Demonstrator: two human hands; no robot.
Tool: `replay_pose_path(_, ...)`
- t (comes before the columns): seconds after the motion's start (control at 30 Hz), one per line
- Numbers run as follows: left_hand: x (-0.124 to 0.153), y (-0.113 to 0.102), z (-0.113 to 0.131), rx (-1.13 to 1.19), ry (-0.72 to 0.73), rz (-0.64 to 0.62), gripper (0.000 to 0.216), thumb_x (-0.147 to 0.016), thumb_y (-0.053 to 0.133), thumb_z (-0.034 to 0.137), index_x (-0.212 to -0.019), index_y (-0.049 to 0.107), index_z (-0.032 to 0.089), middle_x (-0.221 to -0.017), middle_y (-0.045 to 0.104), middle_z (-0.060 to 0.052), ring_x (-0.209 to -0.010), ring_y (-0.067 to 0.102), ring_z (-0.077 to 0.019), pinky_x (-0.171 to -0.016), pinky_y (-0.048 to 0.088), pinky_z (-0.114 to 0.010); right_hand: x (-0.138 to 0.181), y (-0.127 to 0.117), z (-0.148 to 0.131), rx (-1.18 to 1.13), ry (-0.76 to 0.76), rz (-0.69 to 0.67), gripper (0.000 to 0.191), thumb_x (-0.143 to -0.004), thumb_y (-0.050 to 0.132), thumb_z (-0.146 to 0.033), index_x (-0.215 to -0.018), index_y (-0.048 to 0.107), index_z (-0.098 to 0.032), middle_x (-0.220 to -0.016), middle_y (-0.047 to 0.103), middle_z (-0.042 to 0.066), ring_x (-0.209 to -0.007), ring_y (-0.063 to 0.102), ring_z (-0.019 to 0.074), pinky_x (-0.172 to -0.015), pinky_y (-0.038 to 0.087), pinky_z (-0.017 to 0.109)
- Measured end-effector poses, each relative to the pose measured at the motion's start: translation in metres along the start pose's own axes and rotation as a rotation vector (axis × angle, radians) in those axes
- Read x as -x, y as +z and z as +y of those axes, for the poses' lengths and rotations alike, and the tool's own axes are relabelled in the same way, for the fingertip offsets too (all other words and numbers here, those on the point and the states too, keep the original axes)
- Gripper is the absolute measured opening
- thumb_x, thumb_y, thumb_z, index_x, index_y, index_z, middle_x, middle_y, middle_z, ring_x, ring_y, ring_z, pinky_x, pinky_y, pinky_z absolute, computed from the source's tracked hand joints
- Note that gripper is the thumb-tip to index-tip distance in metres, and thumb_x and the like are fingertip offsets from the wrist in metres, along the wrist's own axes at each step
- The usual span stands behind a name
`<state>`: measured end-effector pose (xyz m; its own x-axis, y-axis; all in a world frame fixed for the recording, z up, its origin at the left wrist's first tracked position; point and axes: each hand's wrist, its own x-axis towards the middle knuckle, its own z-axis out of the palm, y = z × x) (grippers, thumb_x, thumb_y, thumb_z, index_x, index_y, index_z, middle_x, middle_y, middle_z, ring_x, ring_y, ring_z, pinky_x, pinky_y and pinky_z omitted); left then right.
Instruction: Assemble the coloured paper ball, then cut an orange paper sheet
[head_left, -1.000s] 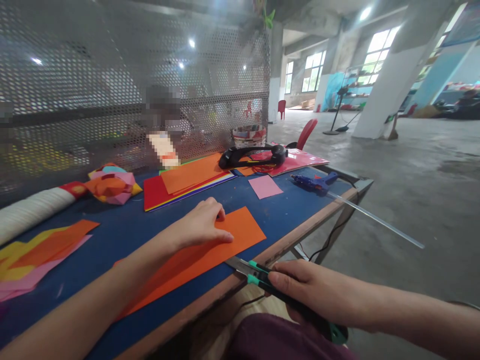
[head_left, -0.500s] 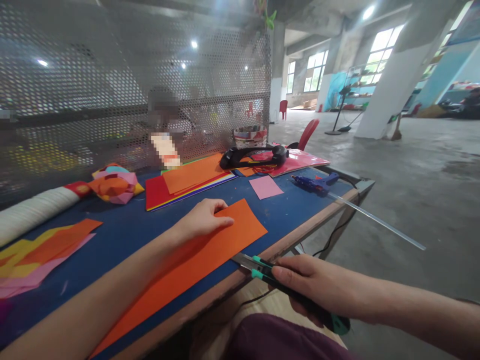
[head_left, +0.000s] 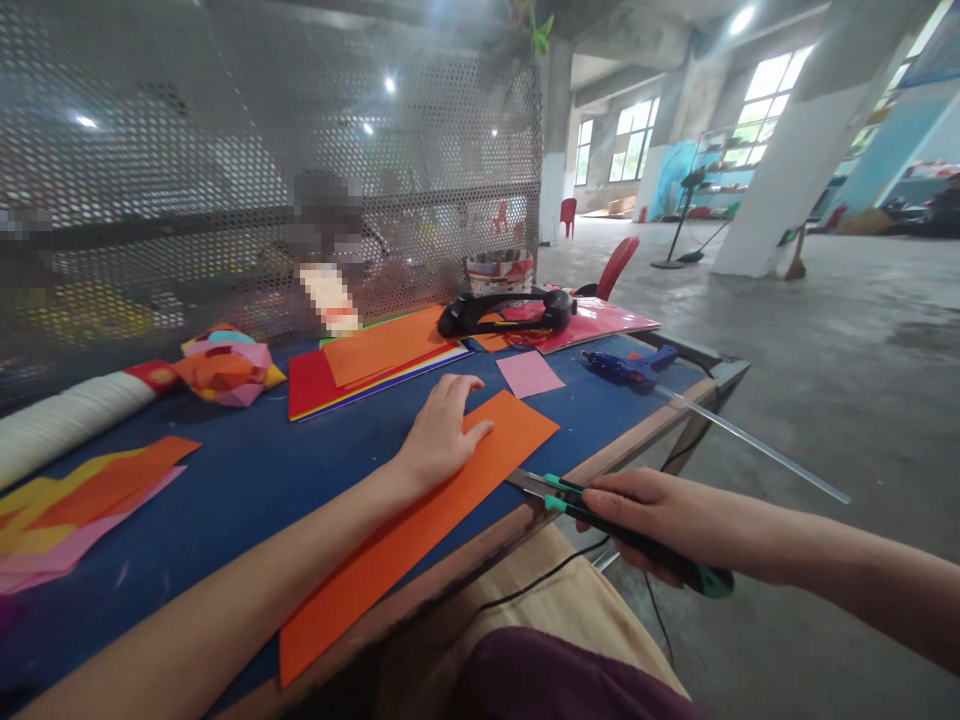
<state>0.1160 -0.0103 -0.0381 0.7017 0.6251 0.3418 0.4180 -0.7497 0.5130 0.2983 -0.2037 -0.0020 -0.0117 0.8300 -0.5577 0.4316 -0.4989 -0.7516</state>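
Observation:
My left hand is on a long orange paper sheet, its thumb on top and its curved fingers along the far edge. The sheet lies slantwise near the front of the blue tabletop. Wrapped round the black and green handle of a utility knife is my right hand. The knife's blade reaches the sheet's near edge, close to its right end; whether the tip lies under the paper I cannot tell.
A pink paper square and a blue glue gun with a long clear stick lie to the right. Behind are stacked coloured papers, a black headband-like device and a woven basket. Paper pieces and a paper flower lie left.
The orange sheet, my left hand and the knife in my right hand have all moved right and away from me. The sheet's near left end has come into view.

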Motion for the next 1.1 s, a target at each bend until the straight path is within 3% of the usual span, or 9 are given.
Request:
replay_pose_path(0.07, 0.011, -0.007, 0.0, -0.006, 0.147, -0.073, 0.042, -0.089, 0.05, 0.03, -0.131, 0.047, 0.022, -0.141, 0.049, -0.007, -0.132, 0.042, -0.0212, -0.113, 0.031, -0.038, -0.002, -0.001, 0.001, -0.005, -0.001, -0.002, 0.043, -0.093, 0.041, -0.06, -0.094, 0.053, -0.019, -0.061, 0.049, -0.006, -0.046, 0.043, 0.0033, -0.04, 0.032, 0.012)
replay_pose_path(0.17, 0.025, -0.019, -0.002, -0.018, 0.293, -0.289, 0.044, -0.098, 0.038, 0.036, -0.141, 0.041, 0.03, -0.153, 0.037, 0.001, -0.142, 0.03, -0.0162, -0.119, 0.021, -0.034, -0.002, -0.001, 0.001, -0.003, -0.014, -0.013, 0.042, -0.094, 0.041, -0.059, -0.094, 0.054, -0.019, -0.06, 0.049, -0.006, -0.046, 0.043, 0.0034, -0.039, 0.033, 0.012)
replay_pose_path(0.27, 0.033, -0.026, -0.005, -0.074, 0.296, -0.525, 0.047, -0.101, 0.024, 0.045, -0.148, 0.025, 0.038, -0.159, 0.021, 0.007, -0.148, 0.014, -0.0177, -0.121, 0.007, -0.044, -0.002, 0.0, -0.002, 0.031, -0.001, -0.004, 0.042, -0.095, 0.039, -0.057, -0.097, 0.056, -0.018, -0.059, 0.049, -0.006, -0.045, 0.043, 0.0038, -0.039, 0.032, 0.012)
replay_pose_path(0.33, 0.034, -0.027, -0.005, -0.107, 0.283, -0.61, 0.047, -0.101, 0.02, 0.049, -0.148, 0.021, 0.043, -0.159, 0.018, 0.01, -0.149, 0.009, -0.0187, -0.12, 0.001, -0.049, -0.001, 0.001, -0.004, 0.05, 0.012, 0.013, 0.043, -0.095, 0.039, -0.057, -0.096, 0.056, -0.018, -0.06, 0.05, -0.005, -0.045, 0.043, 0.0038, -0.039, 0.032, 0.013)
replay_pose_path(0.63, 0.032, -0.025, -0.003, -0.152, 0.283, -0.626, 0.046, -0.1, 0.018, 0.052, -0.146, 0.024, 0.046, -0.159, 0.016, 0.011, -0.149, 0.007, -0.0184, -0.119, -0.001, -0.048, 0.003, 0.004, -0.001, 0.081, 0.013, -0.002, 0.042, -0.095, 0.038, -0.057, -0.097, 0.053, -0.019, -0.062, 0.047, -0.006, -0.045, 0.042, 0.0033, -0.039, 0.032, 0.012)
replay_pose_path(1.1, 0.032, -0.024, -0.005, -0.2, 0.276, -0.638, 0.045, -0.101, 0.016, 0.053, -0.146, 0.019, 0.05, -0.159, 0.012, 0.017, -0.149, 0.004, -0.0153, -0.12, -0.001, -0.046, 0.004, 0.014, 0.002, 0.072, -0.029, -0.068, 0.038, -0.098, 0.034, -0.054, -0.082, 0.042, -0.02, -0.062, 0.046, -0.006, -0.044, 0.039, 0.0021, -0.038, 0.03, 0.012)
